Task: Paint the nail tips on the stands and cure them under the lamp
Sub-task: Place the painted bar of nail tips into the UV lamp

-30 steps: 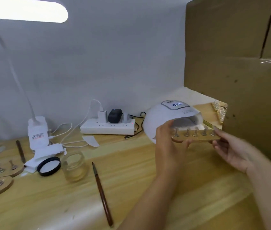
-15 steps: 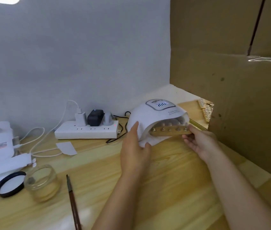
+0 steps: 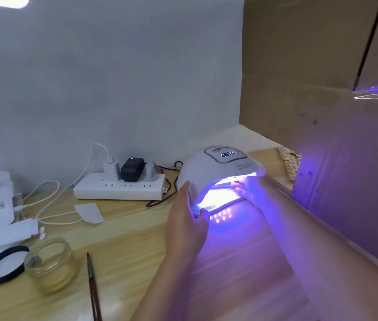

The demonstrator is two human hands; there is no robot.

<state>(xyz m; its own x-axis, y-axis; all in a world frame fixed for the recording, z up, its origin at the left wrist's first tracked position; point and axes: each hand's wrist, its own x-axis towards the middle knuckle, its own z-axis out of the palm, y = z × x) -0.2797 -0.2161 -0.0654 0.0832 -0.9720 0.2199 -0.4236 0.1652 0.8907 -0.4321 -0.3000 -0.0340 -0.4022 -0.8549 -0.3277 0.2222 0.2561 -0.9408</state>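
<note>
Reaching into the lit curing lamp [image 3: 220,167], the right hand [image 3: 250,188] has an unreadable grip; left hand [image 3: 188,218], fingers straight, steadies the lamp's side. Brushing the roof could smear wet tips.

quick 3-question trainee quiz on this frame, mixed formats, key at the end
1. True or false: the curing lamp is switched on.
2. Multiple choice: where is the right hand? A) resting on the power strip B) reaching into the lamp's opening C) holding the brush
3. Fill in: the left hand rests against the lamp's ____ side, seen from the camera.

Key
1. True: violet light fills the opening and spills onto the wooden table, and the display is lit.
2. B: the fingers sit inside the glow; glare hides what they hold.
3. Left: palm against the shell, thumb by the lower rim.
</note>
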